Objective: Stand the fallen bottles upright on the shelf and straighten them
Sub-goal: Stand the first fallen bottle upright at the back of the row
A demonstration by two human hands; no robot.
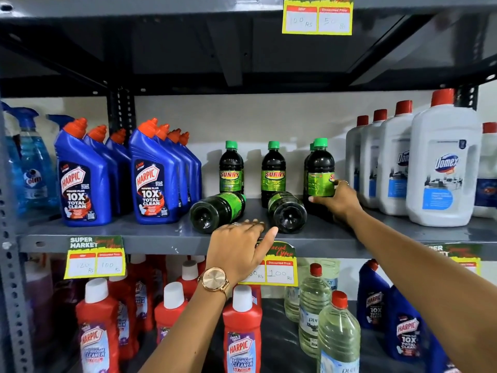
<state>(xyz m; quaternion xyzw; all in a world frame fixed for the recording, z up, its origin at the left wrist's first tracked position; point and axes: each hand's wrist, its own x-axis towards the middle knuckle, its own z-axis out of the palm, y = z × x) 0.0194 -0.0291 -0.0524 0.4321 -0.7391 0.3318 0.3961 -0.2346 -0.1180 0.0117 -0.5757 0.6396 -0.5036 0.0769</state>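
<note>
Two dark green-labelled Sunny bottles lie on their sides on the grey shelf (134, 232), bases toward me: one on the left (215, 211), one on the right (286, 212). Behind them two Sunny bottles stand upright (230, 170) (273, 170). A third upright Sunny bottle (320, 168) stands further right with its label turned sideways; my right hand (338, 200) grips its lower part. My left hand (239, 247) rests on the shelf's front edge between the two fallen bottles, fingers apart, holding nothing.
Blue Harpic bottles (150, 179) crowd the shelf on the left, beside Colin sprays (32, 168). White Domex bottles (443, 168) stand on the right. The shelf below holds red Harpic bottles (242, 332) and clear bottles (338, 335). Price tags hang from the shelf edges.
</note>
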